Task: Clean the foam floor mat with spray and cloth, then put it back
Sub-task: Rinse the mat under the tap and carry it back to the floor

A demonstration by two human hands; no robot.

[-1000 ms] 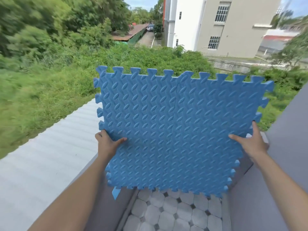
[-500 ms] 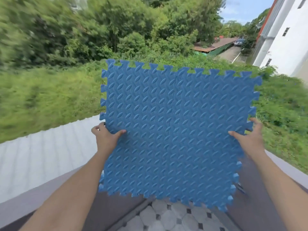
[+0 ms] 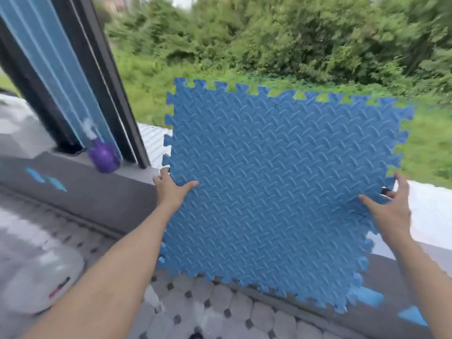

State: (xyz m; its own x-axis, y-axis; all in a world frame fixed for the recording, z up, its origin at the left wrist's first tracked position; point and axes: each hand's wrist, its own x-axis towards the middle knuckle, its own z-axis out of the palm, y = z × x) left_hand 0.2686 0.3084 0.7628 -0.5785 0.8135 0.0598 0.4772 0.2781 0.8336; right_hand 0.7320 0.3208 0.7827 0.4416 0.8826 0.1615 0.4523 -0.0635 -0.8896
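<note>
1. Blue foam floor mat (image 3: 281, 187) — square, jigsaw-toothed edges, raised woven pattern — held upright in the air above a grey ledge (image 3: 102, 201).
2. Left hand (image 3: 171, 192) pinches its left edge, thumb in front.
3. Right hand (image 3: 389, 211) grips the right edge.
4. Purple spray bottle (image 3: 104, 156) stands on the ledge — blurred.

I get one view only, from the head camera: it looks forward and down, close on the foam mat (image 3: 281, 187), shrubs (image 3: 293, 40) at twelve o'clock.

A dark window frame (image 3: 102, 77) rose left of the bushes (image 3: 281, 37); grey ledge (image 3: 80, 192) and tiled floor (image 3: 220, 314) lay below it.
</note>
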